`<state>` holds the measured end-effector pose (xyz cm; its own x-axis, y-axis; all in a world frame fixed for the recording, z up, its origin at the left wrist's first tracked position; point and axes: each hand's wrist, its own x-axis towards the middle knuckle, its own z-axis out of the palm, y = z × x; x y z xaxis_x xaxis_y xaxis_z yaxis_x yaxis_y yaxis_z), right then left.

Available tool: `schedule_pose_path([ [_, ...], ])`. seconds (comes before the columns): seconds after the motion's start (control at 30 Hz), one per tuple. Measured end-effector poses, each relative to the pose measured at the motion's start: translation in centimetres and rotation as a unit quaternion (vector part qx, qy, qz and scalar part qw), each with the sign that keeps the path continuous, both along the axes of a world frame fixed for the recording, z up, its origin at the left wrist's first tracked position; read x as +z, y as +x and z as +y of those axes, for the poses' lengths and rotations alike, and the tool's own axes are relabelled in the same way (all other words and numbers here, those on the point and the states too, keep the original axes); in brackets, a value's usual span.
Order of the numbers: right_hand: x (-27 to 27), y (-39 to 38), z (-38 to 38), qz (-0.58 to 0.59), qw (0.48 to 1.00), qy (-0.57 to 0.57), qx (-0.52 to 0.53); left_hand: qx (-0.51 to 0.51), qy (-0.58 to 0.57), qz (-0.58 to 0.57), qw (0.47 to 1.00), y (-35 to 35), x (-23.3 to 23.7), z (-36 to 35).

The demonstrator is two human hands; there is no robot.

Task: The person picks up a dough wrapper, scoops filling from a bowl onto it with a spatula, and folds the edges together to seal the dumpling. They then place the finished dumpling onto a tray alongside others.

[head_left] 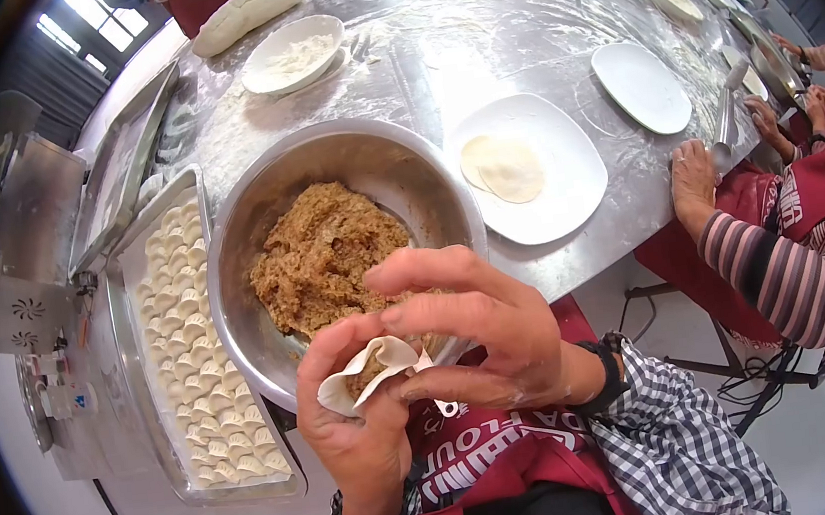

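Observation:
My left hand (349, 420), fingers curled, cradles a half-folded dumpling (366, 373) over the near rim of a steel bowl. Its pale wrapper gapes upward and brown filling shows inside. From the right, my right hand (485, 325) reaches across, thumb and forefinger on either side of the wrapper's right edge, the other fingers bent above. Behind both hands, the steel mixing bowl (438, 169) holds a mound of brown minced filling (331, 251). Two round dough wrappers (507, 169) lie overlapping on a square white plate (554, 212) to the bowl's right.
Left of the bowl, a metal tray (246, 492) carries rows of folded dumplings (196, 351). A dish of flour (296, 57) and a dough roll (246, 15) sit on the floury steel table (487, 8). At right are a white plate (641, 88) and a co-worker's hand (693, 178).

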<state>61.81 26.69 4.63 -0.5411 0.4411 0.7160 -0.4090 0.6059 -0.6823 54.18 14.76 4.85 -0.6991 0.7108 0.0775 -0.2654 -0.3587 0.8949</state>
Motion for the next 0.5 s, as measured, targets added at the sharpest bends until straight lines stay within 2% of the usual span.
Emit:
schedule_pose_path([
  [0.03, 0.1, 0.0, -0.1, -0.003, 0.998, -0.055, 0.017, -0.002, 0.019, -0.018, 1.0, 0.0, 0.0, 0.0],
  [0.23, -1.5, -0.4, 0.1, 0.027, 0.99, -0.104, 0.096, -0.001, -0.002, -0.009, 1.0, 0.6, -0.1, 0.5],
  [0.37, -1.6, -0.5, 0.1, 0.044, 0.992, -0.082, 0.09, 0.0, -0.033, 0.019, 0.999, 0.5, -0.3, 0.2],
  [0.43, -1.0, -0.1, 0.2, 0.016, 0.997, -0.039, 0.062, 0.002, -0.04, 0.024, 0.999, 0.5, -0.1, 0.1],
  [0.5, -0.5, -0.3, -0.2, 0.017, 0.996, -0.071, 0.045, 0.003, -0.038, 0.034, 0.999, 0.5, 0.1, 0.1],
])
